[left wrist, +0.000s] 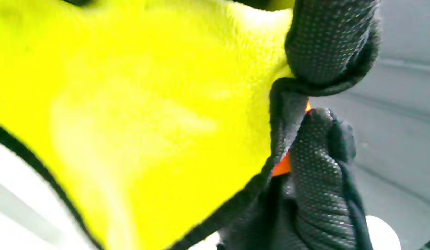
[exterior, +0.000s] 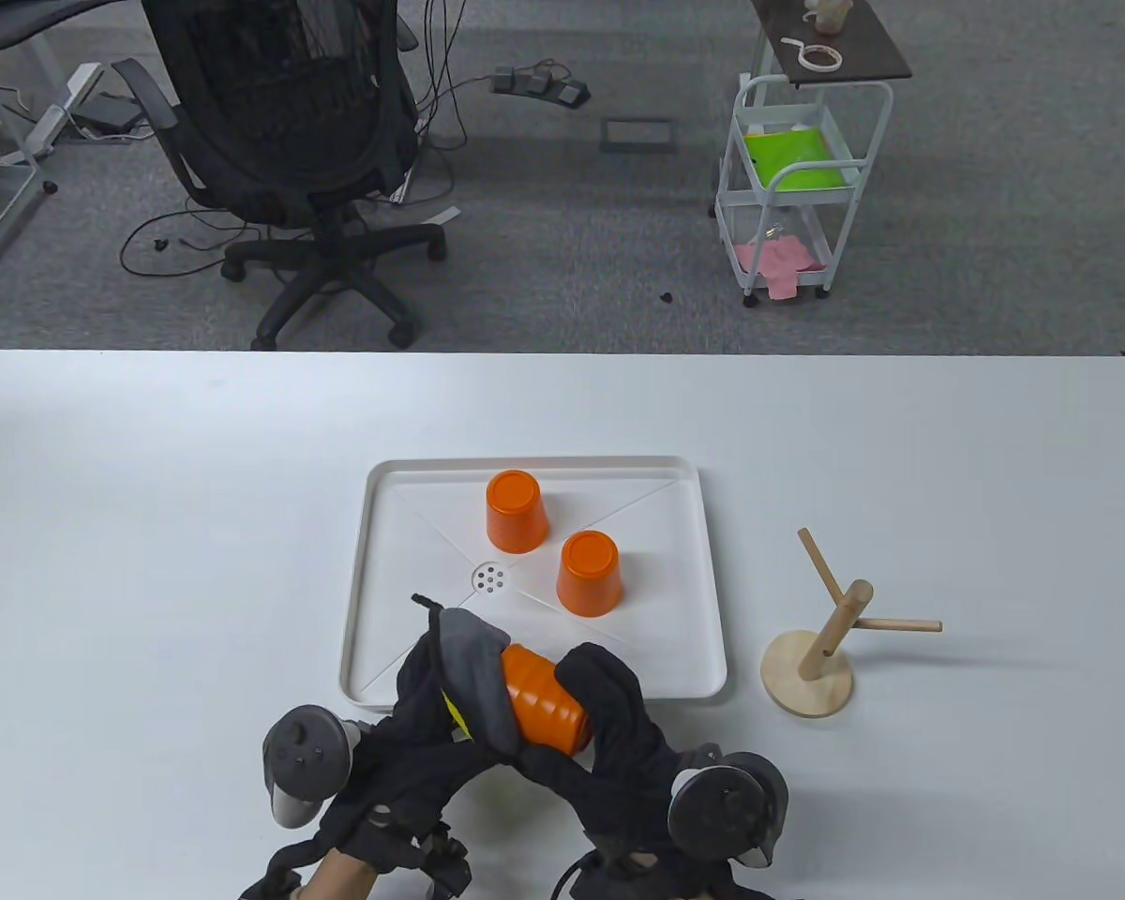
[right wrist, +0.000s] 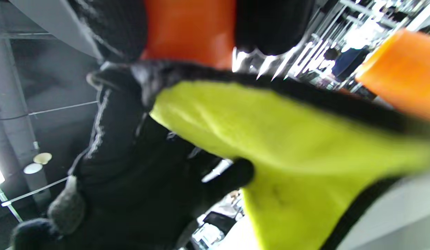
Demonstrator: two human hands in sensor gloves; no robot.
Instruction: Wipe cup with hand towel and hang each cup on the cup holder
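An orange cup (exterior: 544, 698) lies tilted above the tray's near edge, held between both hands. My left hand (exterior: 436, 698) grips the hand towel (exterior: 473, 675), grey outside and yellow inside, wrapped over the cup's far end. My right hand (exterior: 609, 717) curls round the cup's near end. The yellow towel (left wrist: 131, 114) fills the left wrist view, with slivers of the orange cup (left wrist: 281, 168) between gloved fingers (left wrist: 315, 173). In the right wrist view the cup (right wrist: 189, 31) sits above the yellow towel (right wrist: 288, 139). Two more orange cups (exterior: 516, 511) (exterior: 589, 574) stand upside down on the white tray (exterior: 375, 525). The wooden cup holder (exterior: 820, 647) stands bare, right of the tray.
The tray has a small drain (exterior: 490, 578) near its middle. Beyond the table's far edge stand a black office chair (exterior: 291, 141) and a white cart (exterior: 792, 187) on the carpet.
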